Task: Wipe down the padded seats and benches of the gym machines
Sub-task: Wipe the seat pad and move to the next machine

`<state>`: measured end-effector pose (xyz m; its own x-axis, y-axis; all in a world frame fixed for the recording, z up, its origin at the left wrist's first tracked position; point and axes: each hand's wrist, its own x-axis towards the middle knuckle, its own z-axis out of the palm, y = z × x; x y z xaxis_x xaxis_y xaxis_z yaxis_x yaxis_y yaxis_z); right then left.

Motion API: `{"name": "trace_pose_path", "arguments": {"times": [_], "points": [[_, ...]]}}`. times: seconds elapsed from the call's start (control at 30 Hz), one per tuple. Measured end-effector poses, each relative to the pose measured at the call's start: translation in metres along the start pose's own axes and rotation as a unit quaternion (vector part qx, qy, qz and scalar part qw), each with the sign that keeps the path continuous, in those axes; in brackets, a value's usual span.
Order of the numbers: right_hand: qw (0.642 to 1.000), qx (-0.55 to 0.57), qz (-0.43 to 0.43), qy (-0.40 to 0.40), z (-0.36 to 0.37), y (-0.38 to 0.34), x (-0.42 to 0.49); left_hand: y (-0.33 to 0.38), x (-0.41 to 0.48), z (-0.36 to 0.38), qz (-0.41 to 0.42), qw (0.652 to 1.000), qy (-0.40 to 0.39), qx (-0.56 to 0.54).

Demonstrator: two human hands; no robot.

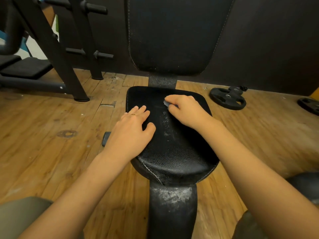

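While the left hand (131, 128) lies flat on the left half of the padded seat (174, 157), its fingers are straight and close together, the thumb is spread to the right, and it holds nothing; a thin ring (133, 114) shows on one finger. The right hand (186, 109) rests on the rear right part of the same seat, fingers curled down round a small bluish-grey cloth (167, 102), of which only a crumpled edge shows past the knuckles, pressed against the pad. The seat is black, grained and stitched pale along its rim, and it sits at the centre of the view on a dark support post (172, 209) that carries whitish dust. A pale dusty streak (166, 125) runs down the middle of the pad between the two hands. Directly behind the seat stands the black backrest pad (172, 35), upright, with pale specks along its left edge. The wooden plank floor (51, 135) is worn and scuffed. A black machine frame (51, 49) stands to the left. One weight plate (227, 99) lies flat on the floor right of the seat, and a second plate (309, 105) is cut off at the right edge.
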<state>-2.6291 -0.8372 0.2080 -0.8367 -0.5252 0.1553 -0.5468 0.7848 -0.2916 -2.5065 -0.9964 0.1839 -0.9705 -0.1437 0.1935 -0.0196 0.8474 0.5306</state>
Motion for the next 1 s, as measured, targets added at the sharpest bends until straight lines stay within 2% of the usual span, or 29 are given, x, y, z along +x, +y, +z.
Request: {"name": "trace_pose_path", "arguments": {"times": [0.17, 0.33, 0.5, 0.67, 0.8, 0.87, 1.0], "points": [[0.999, 0.033, -0.030, -0.011, -0.001, -0.006, -0.024, -0.002, 0.000, 0.001, 0.003, 1.000, 0.005, -0.007], [0.989, 0.043, -0.140, -0.023, -0.005, -0.015, -0.106, -0.004, 0.001, 0.003, 0.007, 1.000, 0.015, -0.005], [0.989, 0.042, -0.140, -0.011, -0.002, -0.012, -0.106, -0.005, 0.003, 0.004, 0.009, 1.000, 0.017, 0.006], [0.997, 0.023, -0.071, -0.003, 0.005, -0.006, -0.022, -0.004, 0.002, 0.003, 0.007, 1.000, 0.013, 0.006], [0.999, 0.009, -0.052, -0.005, 0.012, -0.006, 0.031, -0.003, 0.001, 0.001, 0.008, 1.000, 0.009, 0.002], [0.999, 0.014, -0.050, -0.007, 0.013, -0.006, 0.030, -0.003, 0.000, 0.001, 0.008, 1.000, 0.010, 0.000], [0.992, 0.043, -0.109, -0.038, 0.000, -0.019, -0.035, -0.004, 0.000, 0.001, 0.012, 1.000, 0.016, -0.004]]}}
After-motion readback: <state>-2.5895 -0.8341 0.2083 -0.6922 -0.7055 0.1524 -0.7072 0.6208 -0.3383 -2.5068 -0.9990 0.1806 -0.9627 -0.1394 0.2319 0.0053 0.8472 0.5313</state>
